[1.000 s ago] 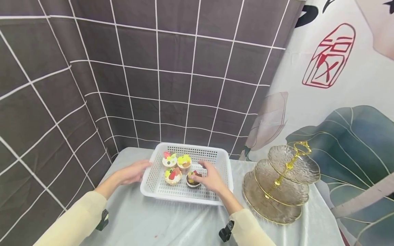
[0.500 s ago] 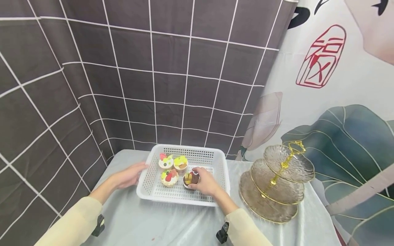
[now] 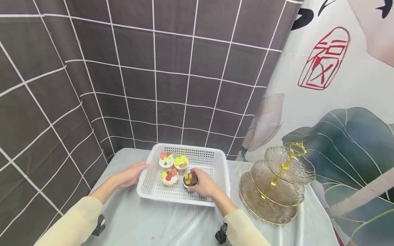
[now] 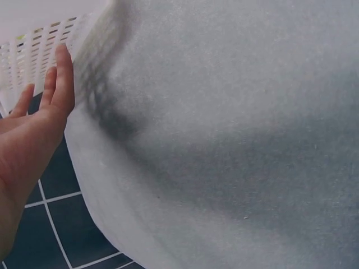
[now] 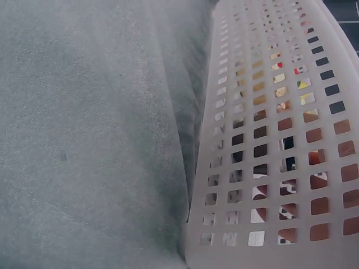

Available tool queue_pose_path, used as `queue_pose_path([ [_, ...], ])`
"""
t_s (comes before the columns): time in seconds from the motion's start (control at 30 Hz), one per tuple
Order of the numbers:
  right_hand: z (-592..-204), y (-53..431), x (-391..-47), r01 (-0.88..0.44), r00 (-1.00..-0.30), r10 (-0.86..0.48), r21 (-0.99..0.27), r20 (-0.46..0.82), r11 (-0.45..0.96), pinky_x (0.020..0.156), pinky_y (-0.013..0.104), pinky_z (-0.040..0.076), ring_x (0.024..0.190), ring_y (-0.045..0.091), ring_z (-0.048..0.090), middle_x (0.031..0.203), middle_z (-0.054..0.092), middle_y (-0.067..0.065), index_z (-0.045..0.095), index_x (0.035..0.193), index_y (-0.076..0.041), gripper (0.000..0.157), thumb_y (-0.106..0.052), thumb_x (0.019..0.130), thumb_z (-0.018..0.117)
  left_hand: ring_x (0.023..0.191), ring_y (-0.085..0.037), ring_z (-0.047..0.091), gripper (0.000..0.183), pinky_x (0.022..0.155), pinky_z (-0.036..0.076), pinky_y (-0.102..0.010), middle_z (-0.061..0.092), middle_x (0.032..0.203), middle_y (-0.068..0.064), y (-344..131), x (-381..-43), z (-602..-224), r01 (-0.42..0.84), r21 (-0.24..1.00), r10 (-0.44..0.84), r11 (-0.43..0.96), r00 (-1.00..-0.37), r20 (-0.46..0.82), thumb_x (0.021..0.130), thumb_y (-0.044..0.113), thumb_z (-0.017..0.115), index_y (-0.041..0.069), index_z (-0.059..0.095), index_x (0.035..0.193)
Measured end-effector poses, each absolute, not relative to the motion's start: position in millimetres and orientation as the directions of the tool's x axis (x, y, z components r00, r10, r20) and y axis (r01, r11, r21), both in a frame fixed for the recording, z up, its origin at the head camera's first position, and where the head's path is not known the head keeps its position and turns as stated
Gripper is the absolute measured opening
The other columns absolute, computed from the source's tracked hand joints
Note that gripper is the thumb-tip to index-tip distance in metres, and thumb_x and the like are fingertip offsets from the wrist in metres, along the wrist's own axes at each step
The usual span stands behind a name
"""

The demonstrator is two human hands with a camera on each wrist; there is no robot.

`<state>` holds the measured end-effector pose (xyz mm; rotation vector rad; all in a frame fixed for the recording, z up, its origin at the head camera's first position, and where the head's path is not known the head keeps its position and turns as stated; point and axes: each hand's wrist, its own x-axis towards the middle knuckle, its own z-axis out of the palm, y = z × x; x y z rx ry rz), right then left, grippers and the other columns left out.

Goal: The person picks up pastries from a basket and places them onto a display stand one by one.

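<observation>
the right hand (image 3: 205,184) has its thumb and fingers round the brown cake (image 3: 189,179), holding it from the right side. this cake is in the white basket (image 3: 172,200), the one near and to the right out of four, and it looks to sit on the basket's floor. so the step in hand seems to be getting a good hold of it. lifting it would call for a soft pinch, so the top does not get squashed, and a straight path up, higher than the side. the left hand (image 3: 132,175) has its fingers out straight at the left edge of the basket; it grips no cake, and i think it is there to steady the basket. the berry cake (image 3: 170,177) sits just left of the brown one, so a bump could happen there. on the far side are the pink-topped cake (image 3: 166,162) and the yellow cake (image 3: 181,162), side by side. the near wall is in the way of the right arm (image 3: 246,229), which reaches over it. to the right, apart from the basket on the same table (image 3: 160,222), is a stand (image 3: 281,191) with three see-through plates. a dark cloth (image 3: 172,85) with white lines hangs at the far side.
</observation>
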<state>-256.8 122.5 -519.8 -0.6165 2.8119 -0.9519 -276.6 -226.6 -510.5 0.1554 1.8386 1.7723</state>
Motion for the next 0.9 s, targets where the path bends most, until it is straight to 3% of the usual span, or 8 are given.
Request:
queue_pose_path([
  [0.5,-517,122,-255,-0.387,-0.897,-0.439,-0.556,0.043,0.736,0.097,0.048,0.057,0.107,0.027,0.067,0.112,0.068,0.006,0.061,0.124,-0.006,0.063,-0.024,0.077,0.097,0.147,-0.052,0.041,0.069,0.107,0.052,-0.063,0.030,0.164,-0.035,-229,-276,-513,-0.287,0.952,0.484,0.107,-0.821,-0.302,0.118,0.041,0.032,0.000,0.007,0.169],
  [0.7,-511,128,-255,-0.403,-0.894,-0.440,-0.587,0.087,0.702,0.097,0.046,0.057,0.108,0.026,0.066,0.119,0.069,0.009,0.060,0.131,-0.003,0.067,-0.026,0.079,0.096,0.149,-0.050,0.040,0.070,0.109,0.051,-0.061,0.031,0.165,-0.033,-227,-276,-513,-0.295,0.948,0.488,0.119,-0.814,-0.315,0.118,0.043,0.031,0.003,0.007,0.169],
  [0.9,-487,138,-245,-0.445,-0.877,-0.444,-0.659,0.184,0.606,0.087,0.038,0.058,0.102,0.021,0.065,0.121,0.068,0.009,0.061,0.135,-0.001,0.069,-0.025,0.080,0.095,0.148,-0.051,0.040,0.067,0.109,0.051,-0.063,0.032,0.165,-0.032,-230,-275,-513,-0.300,0.946,0.473,0.120,-0.821,-0.321,0.118,0.042,0.029,0.004,0.008,0.169],
])
